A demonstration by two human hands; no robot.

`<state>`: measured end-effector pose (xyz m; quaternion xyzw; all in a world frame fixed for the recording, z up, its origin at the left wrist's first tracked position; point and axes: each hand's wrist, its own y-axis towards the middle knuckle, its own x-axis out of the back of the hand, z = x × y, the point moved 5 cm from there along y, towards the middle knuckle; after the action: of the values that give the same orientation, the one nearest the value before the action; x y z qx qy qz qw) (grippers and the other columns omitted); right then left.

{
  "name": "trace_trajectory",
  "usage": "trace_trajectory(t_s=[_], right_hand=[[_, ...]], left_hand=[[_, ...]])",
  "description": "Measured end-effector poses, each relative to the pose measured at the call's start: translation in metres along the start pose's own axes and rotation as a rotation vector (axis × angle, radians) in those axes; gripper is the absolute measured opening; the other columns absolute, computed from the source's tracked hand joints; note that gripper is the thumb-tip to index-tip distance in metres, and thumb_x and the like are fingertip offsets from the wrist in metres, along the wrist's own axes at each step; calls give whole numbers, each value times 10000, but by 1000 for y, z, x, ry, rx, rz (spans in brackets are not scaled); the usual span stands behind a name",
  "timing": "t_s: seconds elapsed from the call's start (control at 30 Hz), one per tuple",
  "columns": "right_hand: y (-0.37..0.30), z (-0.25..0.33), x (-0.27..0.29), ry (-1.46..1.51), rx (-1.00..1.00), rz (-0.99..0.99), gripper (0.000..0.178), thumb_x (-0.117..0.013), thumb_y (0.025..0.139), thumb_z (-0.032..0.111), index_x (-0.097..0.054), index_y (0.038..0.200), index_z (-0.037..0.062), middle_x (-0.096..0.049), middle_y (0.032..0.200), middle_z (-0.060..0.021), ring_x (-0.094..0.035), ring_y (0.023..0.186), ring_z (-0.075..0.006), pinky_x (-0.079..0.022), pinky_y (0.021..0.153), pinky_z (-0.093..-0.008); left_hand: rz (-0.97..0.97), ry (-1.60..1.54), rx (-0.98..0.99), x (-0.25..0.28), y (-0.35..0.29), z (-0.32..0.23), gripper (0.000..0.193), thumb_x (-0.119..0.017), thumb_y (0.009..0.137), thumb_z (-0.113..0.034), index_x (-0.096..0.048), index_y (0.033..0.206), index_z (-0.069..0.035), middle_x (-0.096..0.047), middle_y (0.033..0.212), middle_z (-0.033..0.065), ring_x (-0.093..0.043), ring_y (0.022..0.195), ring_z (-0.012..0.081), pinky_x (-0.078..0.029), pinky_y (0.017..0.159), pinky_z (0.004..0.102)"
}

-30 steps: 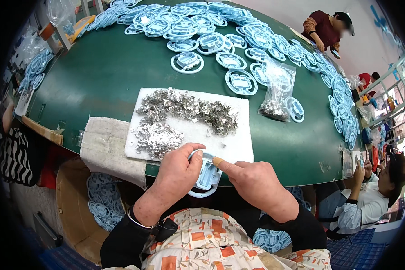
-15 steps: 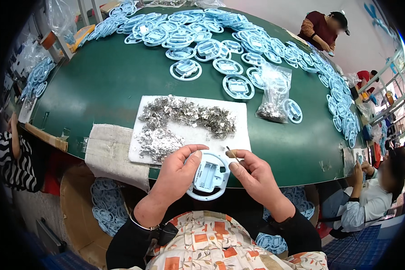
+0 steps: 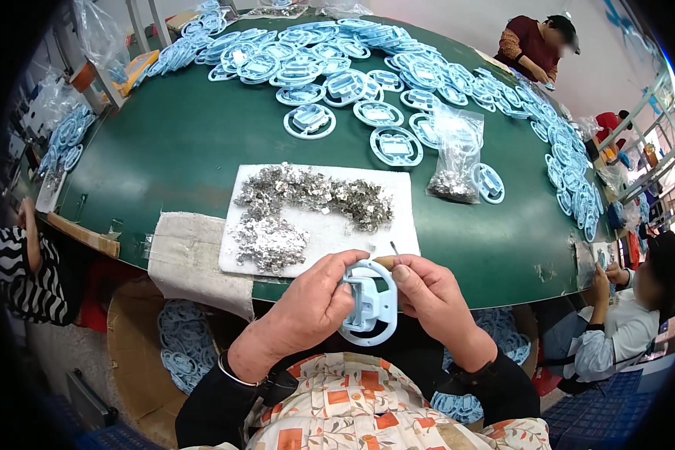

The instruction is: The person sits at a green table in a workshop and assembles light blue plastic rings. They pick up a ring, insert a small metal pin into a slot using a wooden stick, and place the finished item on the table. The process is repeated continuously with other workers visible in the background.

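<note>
My left hand [image 3: 305,300] is closed around the left side of a light-blue plastic steering-wheel-shaped casing [image 3: 364,306], which has a rectangular box-like part in its middle. The casing is tilted, just in front of the table edge. At its right rim, my right hand [image 3: 436,298] pinches a thin stick-like tool [image 3: 394,247] with a dark tip pointing up and away; its exact kind is unclear. Ahead of both hands lies a white foam board [image 3: 337,247]. Small silvery metal pieces [image 3: 277,187] lie heaped on it, with shinier ones [image 3: 268,244] toward its near left.
Many blue casings [image 3: 300,71] cover the far side of the green table [image 3: 172,157]. A clear bag [image 3: 455,161] of metal pieces stands right of the board, a cloth [image 3: 195,251] left. Cardboard boxes [image 3: 131,337] hold casings below. Co-workers [image 3: 536,49] sit around the table.
The casing has moved slightly right and turned, its face now angled leftward. My left hand has shifted right with it, and the tool in my right hand now tilts more upright.
</note>
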<state>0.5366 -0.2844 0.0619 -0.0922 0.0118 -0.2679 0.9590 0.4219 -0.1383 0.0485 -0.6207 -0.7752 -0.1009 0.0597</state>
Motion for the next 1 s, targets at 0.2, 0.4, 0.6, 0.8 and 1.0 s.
trace_trajectory(t_s=[0.2,0.4,0.6,0.8,1.0], right_hand=[[-6,22,-30,-311,449,-22,312,-587,1022,14,-618,1331,-14,-740,941,-111,-728,867,-120,-577,782,-246],[-6,25,-47,-596,539,15,425,-670,930,5,-638,1353,41,-725,863,-105,-724,736,-209,-590,639,-340],[-13,31,-54,-772,722,49,522,-737,758,-37,-689,1271,42,-678,724,-87,-686,629,-240,-558,571,-351],[-15,39,-26,-628,672,-17,429,-655,770,-86,-719,1185,2,-622,678,-77,-654,592,-203,-511,553,-317],[-28,4,34,-695,587,-312,279,-587,898,-90,-720,1138,-45,-626,703,-55,-548,588,-80,-439,570,-230]], left_hand=[[37,-1079,123,-5,-10,27,531,-407,1103,-366,-440,1472,14,-600,1111,99,-620,870,186,-556,739,338],[20,-996,-43,-5,-16,26,495,-523,1061,-219,-439,1502,-10,-552,1265,157,-635,943,194,-562,784,330],[65,-1266,48,-14,-10,41,571,-671,970,-51,-452,1496,-17,-551,1413,170,-639,1066,208,-567,877,306],[291,-1682,88,-3,-23,24,783,-643,971,-475,-418,1481,74,-633,1166,327,-719,878,395,-600,691,405],[173,-1619,-19,57,-95,44,770,-600,993,-456,-384,1493,87,-579,1197,409,-695,1003,482,-603,788,476]])
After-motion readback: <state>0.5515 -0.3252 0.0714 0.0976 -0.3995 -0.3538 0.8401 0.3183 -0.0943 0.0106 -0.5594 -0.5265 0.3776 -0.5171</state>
